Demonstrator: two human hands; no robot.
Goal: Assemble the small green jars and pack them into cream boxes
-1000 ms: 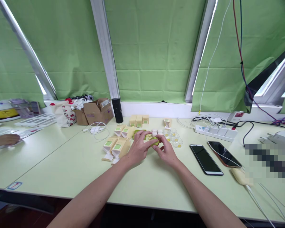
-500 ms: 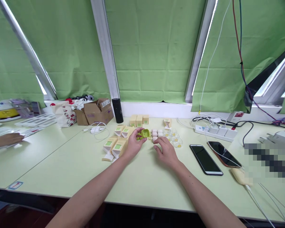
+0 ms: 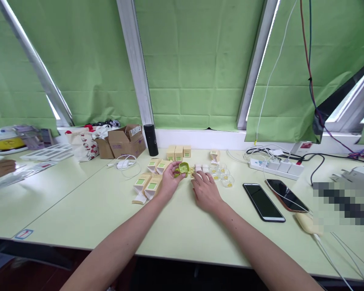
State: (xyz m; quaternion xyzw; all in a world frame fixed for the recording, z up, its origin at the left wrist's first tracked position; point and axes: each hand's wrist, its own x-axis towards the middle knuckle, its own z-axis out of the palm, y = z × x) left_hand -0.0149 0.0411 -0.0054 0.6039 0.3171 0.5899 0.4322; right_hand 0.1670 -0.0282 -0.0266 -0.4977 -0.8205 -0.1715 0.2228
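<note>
My left hand (image 3: 170, 180) is closed on a small green square cup (image 3: 184, 167), its opening facing me. More green parts lie partly hidden behind its fingers. Over the table just to the right is my right hand (image 3: 206, 190), fingers stretched forward and a little apart. Its fingertips reach small yellow-green pieces (image 3: 191, 171) and pale pinkish blocks (image 3: 205, 167), and partly cover them. Whether they touch is hard to see. Several clear round cups (image 3: 227, 180) with yellow bits inside stand right of the blocks. Left of my left hand lie opened cream cartons (image 3: 151, 186) with green labels.
Closed cream boxes (image 3: 178, 152) and another carton (image 3: 214, 157) stand farther back. A black bottle (image 3: 151, 140) and a cardboard box (image 3: 125, 141) are back left. Two phones (image 3: 263, 202) and a power strip (image 3: 276, 169) lie right. Another person's hand (image 3: 1, 169) is far left.
My right hand has moved slightly left and its fingers now stretch to the small yellow-green pieces. My left hand still holds the green cup, a little tilted. The other person's hand shifted left.
</note>
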